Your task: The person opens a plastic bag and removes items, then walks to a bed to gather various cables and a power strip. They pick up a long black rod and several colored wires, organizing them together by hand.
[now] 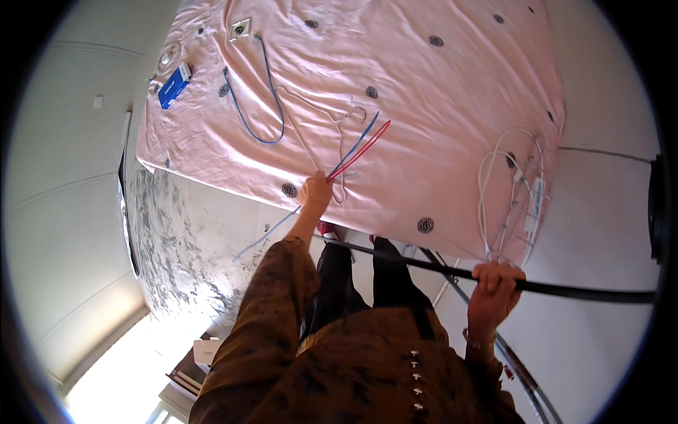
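Observation:
My left hand (316, 190) is closed around a bundle of thin cords near the front edge of a pink cloth-covered surface. A red looped cord (371, 143) and a blue cord (360, 142) stick out above it. Below the wrist trails another thin blue strand (267, 235); whether it belongs to the same cord is hidden. Beside this hand, a pale wire clothes hanger (304, 135) lies flat on the cloth. My right hand (495, 289) has its fingers wrapped over a long black rod or tube (577, 291), which crosses in front of my legs.
On the pink cloth (424, 132) lie a blue cable (282, 114), a square socket plate (240, 30), a blue box (174, 86) and a white coil (167, 57). A white power strip (535, 204) and white cables (482, 180) rest at the right edge. Dark poles (516, 365) stand behind my right arm.

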Available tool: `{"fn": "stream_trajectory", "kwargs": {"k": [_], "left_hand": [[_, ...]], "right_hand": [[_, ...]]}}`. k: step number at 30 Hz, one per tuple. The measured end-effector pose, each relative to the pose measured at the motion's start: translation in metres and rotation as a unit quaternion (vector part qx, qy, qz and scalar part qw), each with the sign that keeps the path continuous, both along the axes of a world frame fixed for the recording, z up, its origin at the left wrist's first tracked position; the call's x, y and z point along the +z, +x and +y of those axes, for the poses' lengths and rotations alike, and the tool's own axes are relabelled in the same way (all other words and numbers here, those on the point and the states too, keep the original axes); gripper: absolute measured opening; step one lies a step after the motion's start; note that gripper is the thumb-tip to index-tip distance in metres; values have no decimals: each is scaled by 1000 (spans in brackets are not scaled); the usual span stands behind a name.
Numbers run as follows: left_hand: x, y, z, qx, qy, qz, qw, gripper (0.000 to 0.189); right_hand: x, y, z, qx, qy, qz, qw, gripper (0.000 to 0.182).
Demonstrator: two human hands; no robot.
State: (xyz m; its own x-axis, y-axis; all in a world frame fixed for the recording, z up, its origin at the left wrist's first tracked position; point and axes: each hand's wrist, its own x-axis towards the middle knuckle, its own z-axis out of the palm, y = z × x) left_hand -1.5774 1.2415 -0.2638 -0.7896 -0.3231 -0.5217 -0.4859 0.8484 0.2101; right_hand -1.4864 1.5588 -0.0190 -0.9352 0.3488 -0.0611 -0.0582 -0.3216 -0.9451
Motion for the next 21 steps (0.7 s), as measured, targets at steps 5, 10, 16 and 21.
{"fn": "stream_trajectory", "kwargs": {"k": [5,10,16,21], "left_hand": [[-8,-13,27,140,-19,-18,990,43],[-32,2,25,167,-38,22,985,38],[-24,5,16,140,-22,1,990,24],[1,18,12,90,-1,49,995,20]], "right_hand": [[-4,1,19,-9,17,-3,1000,15],[-4,-5,24,-17,41,-28,999,16],[-7,-13,23,19,30,-23,999,15],[-6,-23,11,32,25,-20,999,16]]}}
